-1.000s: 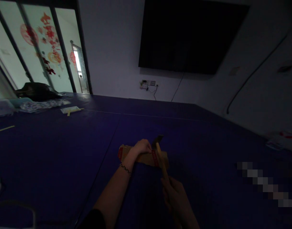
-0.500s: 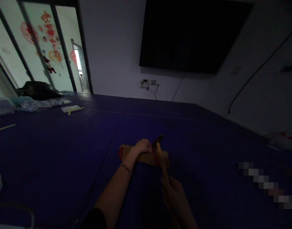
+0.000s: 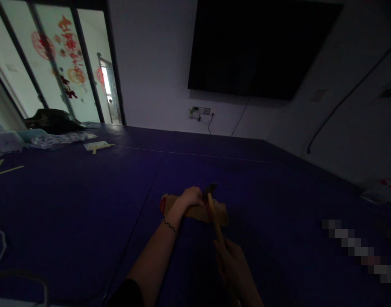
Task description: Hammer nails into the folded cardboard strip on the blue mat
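From the head cam, the right hand is wrapped tight around the wooden handle of a hammer, its dark head right beside the left hand. That left hand sits with curled fingers on a cardboard piece lying on the dark purple surface; too dim to tell if it's pinching anything. IMO short, light taps suit this: head square, cardboard pinned flat, fingers well clear.

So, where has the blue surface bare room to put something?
The blue surface looks bare between the cardboard and the far wall; also, dimly, right of the right hand. Crowded: at the cardboard, left hand and hammer close together, and around the black bag.
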Available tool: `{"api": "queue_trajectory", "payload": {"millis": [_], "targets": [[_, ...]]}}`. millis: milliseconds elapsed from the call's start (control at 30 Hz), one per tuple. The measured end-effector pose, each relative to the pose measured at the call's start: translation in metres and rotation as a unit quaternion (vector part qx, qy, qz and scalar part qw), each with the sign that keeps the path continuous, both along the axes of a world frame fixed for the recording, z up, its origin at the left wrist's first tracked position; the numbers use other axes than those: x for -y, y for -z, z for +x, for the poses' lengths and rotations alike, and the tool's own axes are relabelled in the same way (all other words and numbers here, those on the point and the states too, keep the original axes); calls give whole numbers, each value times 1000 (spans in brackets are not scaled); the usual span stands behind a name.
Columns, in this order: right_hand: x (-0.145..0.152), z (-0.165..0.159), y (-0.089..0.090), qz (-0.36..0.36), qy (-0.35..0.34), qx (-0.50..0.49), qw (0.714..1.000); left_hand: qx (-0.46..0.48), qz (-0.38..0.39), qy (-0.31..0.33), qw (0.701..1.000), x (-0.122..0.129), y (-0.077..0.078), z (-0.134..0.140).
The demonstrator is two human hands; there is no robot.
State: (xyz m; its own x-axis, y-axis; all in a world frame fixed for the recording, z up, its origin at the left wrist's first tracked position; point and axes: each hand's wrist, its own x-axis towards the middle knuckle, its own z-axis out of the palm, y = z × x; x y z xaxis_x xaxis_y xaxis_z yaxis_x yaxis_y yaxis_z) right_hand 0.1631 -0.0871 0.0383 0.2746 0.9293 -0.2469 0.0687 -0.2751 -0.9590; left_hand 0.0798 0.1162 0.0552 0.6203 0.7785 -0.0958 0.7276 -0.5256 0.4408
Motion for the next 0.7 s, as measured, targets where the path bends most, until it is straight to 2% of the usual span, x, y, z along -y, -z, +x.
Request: {"api": "queue_trajectory", "payload": {"millis": [167,267,533,700], "targets": [[3,-2,-5,3,28,-24,999,42,-34,27,998,-8,0,-16],[3,-2,-9,-1,11,-17,1000,68,-51,38,996,-11,3,-22],[1,-5,-9,11,21,-22,999,98,-58,41,993,-13,11,-18],[0,-5,-9,4,2,-8,1000,95,-51,32,994,-11,12,-17]]}}
